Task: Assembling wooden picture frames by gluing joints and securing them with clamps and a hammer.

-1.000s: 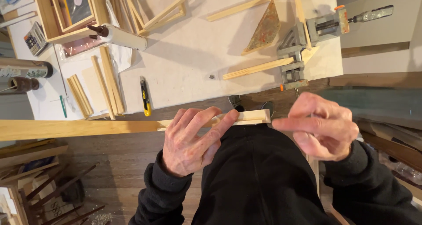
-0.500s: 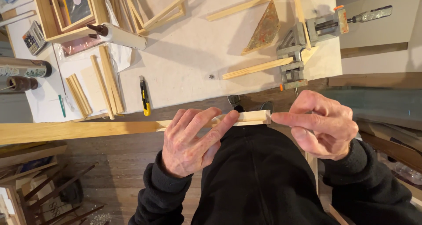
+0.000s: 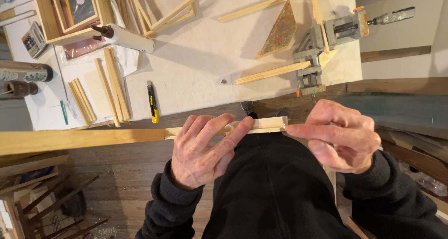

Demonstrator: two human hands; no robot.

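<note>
A long strip of pale wood (image 3: 140, 135) is held level across the lower middle of the view, running from the left edge to just right of centre. Its right end is gripped by the left hand (image 3: 203, 148), whose fingers are laid over the top of the strip with the palm below, so the hand is closed around it. The end face of the strip is touched by the forefinger of the right hand (image 3: 343, 138), at three o'clock from the left hand; the other fingers of that hand are curled in, and nothing is clasped by it.

At twelve o'clock from the hands a white-covered table (image 3: 200, 66) is seen. A yellow and black utility knife (image 3: 152, 102) is laid near its edge, at eleven o'clock from the left hand. A white cartridge tube with a dark nozzle (image 3: 125, 37) is lying further up, beside short wooden strips (image 3: 112, 89). At one o'clock a grey metal corner clamp (image 3: 310, 57) is fixed on the corner of a wooden frame, with a mottled triangle (image 3: 280, 31) just beside it. At ten o'clock, near the left edge, a small grey calculator (image 3: 32, 40) and a dark cylindrical can with a pale label band (image 3: 23, 73) are seen.
</note>
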